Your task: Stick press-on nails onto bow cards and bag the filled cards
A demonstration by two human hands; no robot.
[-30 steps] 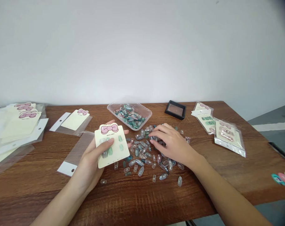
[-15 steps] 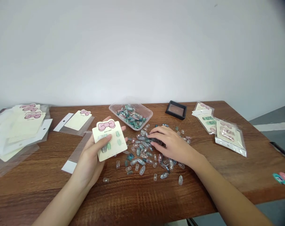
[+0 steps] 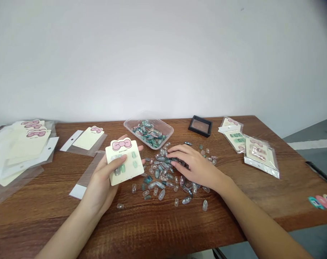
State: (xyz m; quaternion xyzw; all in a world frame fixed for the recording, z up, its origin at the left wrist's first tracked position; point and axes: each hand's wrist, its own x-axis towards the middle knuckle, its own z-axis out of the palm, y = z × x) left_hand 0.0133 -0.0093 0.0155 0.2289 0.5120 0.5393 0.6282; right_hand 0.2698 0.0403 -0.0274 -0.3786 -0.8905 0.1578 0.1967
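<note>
Left hand [image 3: 104,180] gripped 1 card [image 3: 128,169]. Right hand [image 3: 197,165], half-curled, lay over loose nails [image 3: 160,185]; its grasp could not be determined.

One grips, one spreads

At left, the bare left hand [image 3: 108,168] tilts palm up, thumb clamped. The bare right hand [image 3: 194,163] arches palm down, fingers loosely parted. Bare forearms [image 3: 73,223] slant in from the near side.

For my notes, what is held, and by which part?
The left grip holds the bow-topped card by its left side, thumb across front. For the right grip, I cannot tell.
</note>
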